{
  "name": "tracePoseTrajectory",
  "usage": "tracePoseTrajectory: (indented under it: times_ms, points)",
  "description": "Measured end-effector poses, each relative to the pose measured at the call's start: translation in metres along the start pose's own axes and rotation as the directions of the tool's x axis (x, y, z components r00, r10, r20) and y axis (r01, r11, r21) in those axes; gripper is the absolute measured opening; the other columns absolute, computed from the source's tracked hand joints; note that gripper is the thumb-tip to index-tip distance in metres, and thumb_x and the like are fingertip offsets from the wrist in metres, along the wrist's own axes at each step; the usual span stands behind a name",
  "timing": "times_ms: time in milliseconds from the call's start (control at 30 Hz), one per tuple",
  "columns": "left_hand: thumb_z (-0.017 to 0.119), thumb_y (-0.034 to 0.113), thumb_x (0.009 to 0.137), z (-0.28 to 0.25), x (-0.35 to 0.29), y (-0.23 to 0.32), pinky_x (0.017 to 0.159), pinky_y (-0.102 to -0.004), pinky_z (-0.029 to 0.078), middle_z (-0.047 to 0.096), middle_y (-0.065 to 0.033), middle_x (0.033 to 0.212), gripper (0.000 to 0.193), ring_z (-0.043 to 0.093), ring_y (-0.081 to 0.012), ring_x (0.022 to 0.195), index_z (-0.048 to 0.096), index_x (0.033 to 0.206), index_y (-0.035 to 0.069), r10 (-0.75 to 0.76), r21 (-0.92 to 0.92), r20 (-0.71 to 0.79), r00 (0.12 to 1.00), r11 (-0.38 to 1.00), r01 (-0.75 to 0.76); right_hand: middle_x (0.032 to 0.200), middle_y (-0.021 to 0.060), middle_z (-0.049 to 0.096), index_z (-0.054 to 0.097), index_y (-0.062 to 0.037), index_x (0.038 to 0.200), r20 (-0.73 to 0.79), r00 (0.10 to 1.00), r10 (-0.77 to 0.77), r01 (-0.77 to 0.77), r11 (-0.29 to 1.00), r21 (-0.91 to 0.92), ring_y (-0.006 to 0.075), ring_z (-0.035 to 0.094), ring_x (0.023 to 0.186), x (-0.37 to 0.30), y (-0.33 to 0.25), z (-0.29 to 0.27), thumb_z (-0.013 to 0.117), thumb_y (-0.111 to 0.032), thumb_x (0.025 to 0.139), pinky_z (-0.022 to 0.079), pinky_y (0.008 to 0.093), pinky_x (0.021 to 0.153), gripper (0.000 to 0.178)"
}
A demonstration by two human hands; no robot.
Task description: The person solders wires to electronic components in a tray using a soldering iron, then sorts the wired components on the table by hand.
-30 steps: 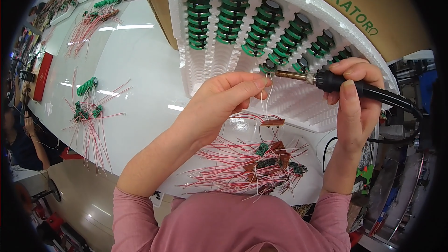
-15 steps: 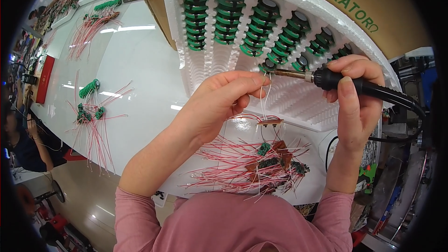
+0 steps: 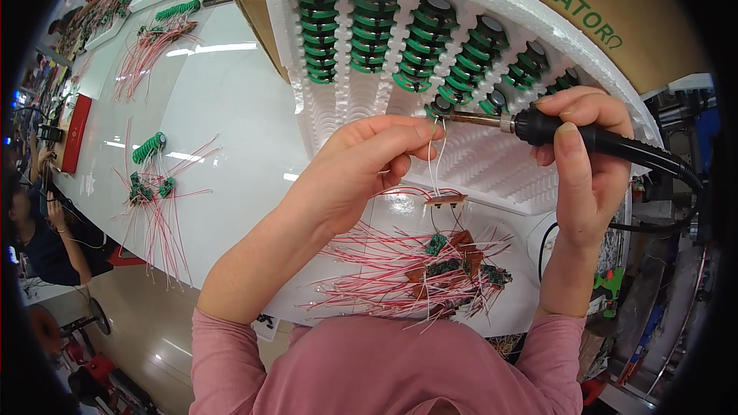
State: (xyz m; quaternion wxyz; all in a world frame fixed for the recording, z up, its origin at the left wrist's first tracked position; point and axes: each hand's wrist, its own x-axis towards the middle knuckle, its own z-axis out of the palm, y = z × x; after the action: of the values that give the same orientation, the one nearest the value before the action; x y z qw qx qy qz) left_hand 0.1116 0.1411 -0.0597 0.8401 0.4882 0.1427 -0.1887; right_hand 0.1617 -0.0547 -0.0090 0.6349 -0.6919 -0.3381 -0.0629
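My right hand (image 3: 584,138) grips a black-handled soldering iron (image 3: 538,127), its metal tip pointing left. That tip meets a small round green-rimmed part (image 3: 440,105) at the lower end of a row in a white foam tray (image 3: 369,111). Pinched in the fingertips of my left hand (image 3: 396,146) is a thin white wire (image 3: 439,155), its upper end at the same part. The white wires run down to a small brown circuit board (image 3: 446,200). Several rows of round green parts (image 3: 374,27) stand in the tray's grooves. The exact contact point is too small to make out.
Below my hands lies a heap of circuit boards with red and white wires (image 3: 438,269). More wired boards (image 3: 150,188) and a green stack (image 3: 148,147) rest at the left. A cardboard box (image 3: 607,8) stands behind the tray. Another person (image 3: 46,230) sits at the far left.
Both hands keep nearly the same pose at the round part. The view has shifted very slightly. At the far left, the other person's arm has moved a little.
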Motion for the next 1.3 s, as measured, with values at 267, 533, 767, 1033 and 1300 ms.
tracePoseTrajectory:
  times_ms: [267, 533, 767, 1033, 1300]
  points:
    - [0.059, 0.023, 0.079, 0.004, 0.001, 0.002, 0.057, -0.0184, 0.035, 0.055, 0.0050, 0.073, 0.023, 0.042, -0.0020, 0.057, 0.061, 0.094, 0.006, -0.012, 0.003, -0.006, 1.000, 1.000, 0.012, 0.094, 0.0107, 0.053, 0.046, -0.0005, 0.093, 0.006, 1.000, 0.021, -0.021, 0.999, 0.039, 0.0047, 0.045, 0.067, 0.001, -0.001, -0.004, 0.053, 0.001, 0.079, 0.039, 0.0173, 0.062, 0.016]
    - [0.057, 0.021, 0.080, 0.008, 0.007, 0.002, 0.053, -0.0177, 0.034, 0.055, 0.0030, 0.073, 0.023, 0.042, -0.0025, 0.057, 0.060, 0.093, 0.003, 0.002, -0.009, -0.018, 1.000, 1.000, -0.002, 0.092, 0.0091, 0.053, 0.046, 0.0008, 0.094, -0.007, 1.000, -0.003, 0.003, 1.000, 0.006, 0.0093, 0.051, 0.082, 0.003, 0.003, -0.008, 0.054, 0.002, 0.078, 0.042, 0.0214, 0.075, 0.018]
    - [0.057, 0.019, 0.080, 0.010, 0.009, 0.003, 0.053, -0.0174, 0.033, 0.055, 0.0021, 0.074, 0.022, 0.041, -0.0026, 0.057, 0.061, 0.094, 0.002, 0.003, -0.012, -0.004, 1.000, 1.000, -0.004, 0.093, 0.0122, 0.050, 0.044, -0.0007, 0.092, -0.001, 1.000, -0.029, 0.029, 0.996, -0.087, 0.0060, 0.047, 0.060, 0.003, 0.005, -0.008, 0.048, -0.003, 0.083, 0.042, 0.0173, 0.056, 0.010]
    - [0.057, 0.019, 0.080, 0.009, 0.013, 0.003, 0.052, -0.0179, 0.033, 0.055, 0.0016, 0.074, 0.022, 0.041, -0.0029, 0.057, 0.061, 0.094, 0.002, 0.004, -0.010, -0.011, 1.000, 1.000, -0.004, 0.092, 0.0115, 0.050, 0.044, -0.0016, 0.091, 0.026, 0.998, -0.055, 0.057, 0.994, -0.097, 0.0068, 0.048, 0.062, 0.007, 0.009, -0.011, 0.048, -0.002, 0.082, 0.042, 0.0180, 0.058, 0.010]
    - [0.056, 0.018, 0.081, 0.009, 0.016, 0.003, 0.052, -0.0189, 0.034, 0.055, 0.0010, 0.075, 0.022, 0.041, -0.0036, 0.057, 0.060, 0.094, 0.001, 0.014, -0.024, -0.011, 1.000, 1.000, -0.014, 0.091, 0.0106, 0.050, 0.044, -0.0025, 0.090, 0.044, 0.998, -0.038, 0.041, 0.996, -0.074, 0.0068, 0.048, 0.065, 0.009, 0.010, -0.013, 0.048, 0.000, 0.081, 0.042, 0.0179, 0.058, 0.010]
